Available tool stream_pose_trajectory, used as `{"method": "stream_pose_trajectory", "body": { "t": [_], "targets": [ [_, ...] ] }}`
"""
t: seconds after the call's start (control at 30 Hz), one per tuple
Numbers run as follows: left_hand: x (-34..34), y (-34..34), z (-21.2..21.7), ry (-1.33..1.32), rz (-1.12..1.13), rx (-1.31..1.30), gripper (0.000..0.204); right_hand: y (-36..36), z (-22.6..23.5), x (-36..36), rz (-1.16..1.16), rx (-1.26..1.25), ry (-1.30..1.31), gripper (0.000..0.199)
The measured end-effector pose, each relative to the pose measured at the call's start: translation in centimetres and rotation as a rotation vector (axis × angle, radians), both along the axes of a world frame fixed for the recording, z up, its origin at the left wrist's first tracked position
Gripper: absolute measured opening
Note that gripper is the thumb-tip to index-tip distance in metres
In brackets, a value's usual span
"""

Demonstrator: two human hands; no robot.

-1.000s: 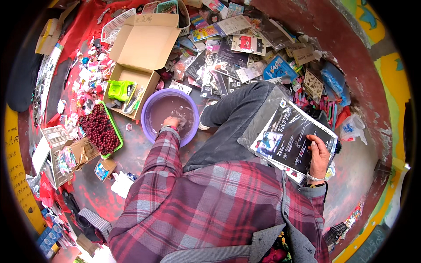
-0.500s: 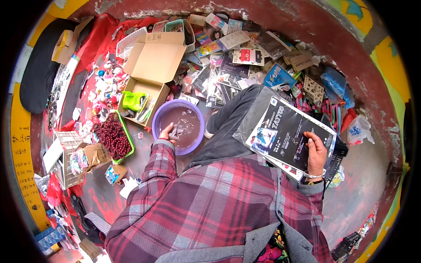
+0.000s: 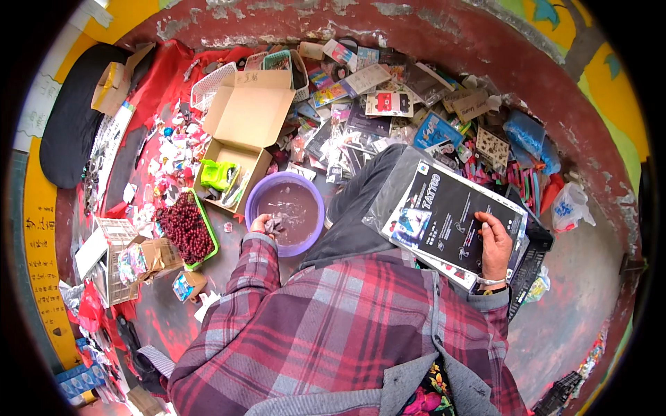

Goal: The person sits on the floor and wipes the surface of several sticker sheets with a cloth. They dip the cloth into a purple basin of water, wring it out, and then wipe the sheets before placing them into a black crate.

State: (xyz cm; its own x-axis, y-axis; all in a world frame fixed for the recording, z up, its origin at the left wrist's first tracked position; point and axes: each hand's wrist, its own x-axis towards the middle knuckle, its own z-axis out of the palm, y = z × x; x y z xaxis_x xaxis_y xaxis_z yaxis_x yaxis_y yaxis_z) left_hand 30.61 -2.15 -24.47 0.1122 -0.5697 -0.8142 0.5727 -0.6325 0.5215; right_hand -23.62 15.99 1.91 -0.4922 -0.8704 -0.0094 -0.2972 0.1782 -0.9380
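Observation:
A purple basin (image 3: 317, 229) of murky water stands on the floor in front of me, left of my leg. At its near left rim my left hand (image 3: 261, 224) is closed around a wet, crumpled greyish cloth (image 3: 276, 223). Ripples and light spots show on the water beside it. Across my lap lies a stack of printed sheets in clear plastic, with a black tattoo sheet (image 3: 444, 222) on top. My right hand (image 3: 495, 246) rests on the right part of this sheet, fingers loosely bent and apart, holding nothing.
An opened cardboard box (image 3: 239, 163) with a bright green item stands behind the basin. Left of the basin is a green tray (image 3: 210, 239) of dark red beads. Many packaged goods (image 3: 388, 104) pile up along the red wall. A black crate (image 3: 531, 277) sits at my right.
My left hand has drawn back slightly toward the basin's near left rim, the cloth now more bunched. The water looks more rippled. My right hand stays on the sheet; the view has shifted slightly.

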Motion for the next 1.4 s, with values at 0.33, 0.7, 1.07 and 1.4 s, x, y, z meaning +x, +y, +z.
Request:
{"method": "stream_pose_trajectory", "body": {
  "t": [0.33,0.7,1.07,1.4],
  "targets": [
    [-0.7,-0.6,-0.1,-0.076,-0.044,0.028,0.014,-0.2,-0.2,-0.1,0.017,-0.058,-0.012,0.022],
    [-0.1,-1.3,-1.1,-0.179,-0.105,-0.027,0.016,-0.3,0.2,0.3,0.009,-0.050,-0.018,0.022],
    [-3.9,-1.8,3.9,-0.403,0.088,0.021,0.040,-0.5,0.1,0.0,0.016,-0.012,0.000,0.023],
    [-4.4,-2.9,2.6,-0.484,0.039,0.021,0.029,-0.5,0.2,0.2,0.011,-0.011,0.033,0.022]
  ]
}}
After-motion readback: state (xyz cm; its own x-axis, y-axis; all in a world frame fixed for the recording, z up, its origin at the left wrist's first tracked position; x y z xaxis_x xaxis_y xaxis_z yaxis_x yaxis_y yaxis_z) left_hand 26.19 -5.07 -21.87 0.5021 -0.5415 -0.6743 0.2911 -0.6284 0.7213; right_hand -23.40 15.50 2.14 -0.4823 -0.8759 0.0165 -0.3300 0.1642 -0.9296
